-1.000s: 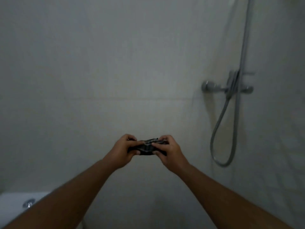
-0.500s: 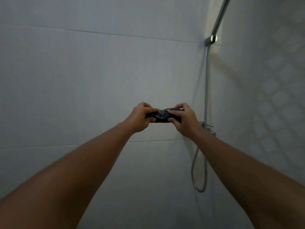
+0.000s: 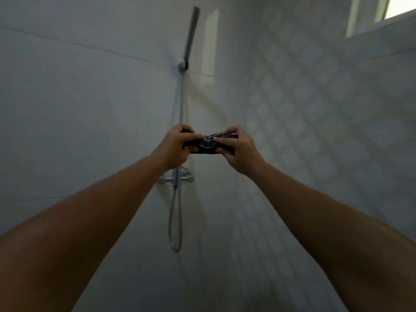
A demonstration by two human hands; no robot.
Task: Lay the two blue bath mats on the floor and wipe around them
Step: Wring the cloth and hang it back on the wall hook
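Both my arms reach out in front of me towards the shower wall. My left hand [image 3: 174,146] and my right hand [image 3: 238,149] together grip a small dark object [image 3: 208,144] held between them, fingers curled round its ends. What the object is, I cannot tell. No blue bath mat and no floor are in view.
A shower head [image 3: 191,34] hangs on a wall holder above the hands, with the hose [image 3: 175,221] looping down and the mixer tap [image 3: 175,177] just below my left wrist. A patterned tile wall [image 3: 315,109] stands on the right, with a bright window [image 3: 396,7] at the top right.
The view has tilted up and turned right: the toilet at the bottom left is gone, the shower head and window have come in. Both hands keep their hold on the dark object.
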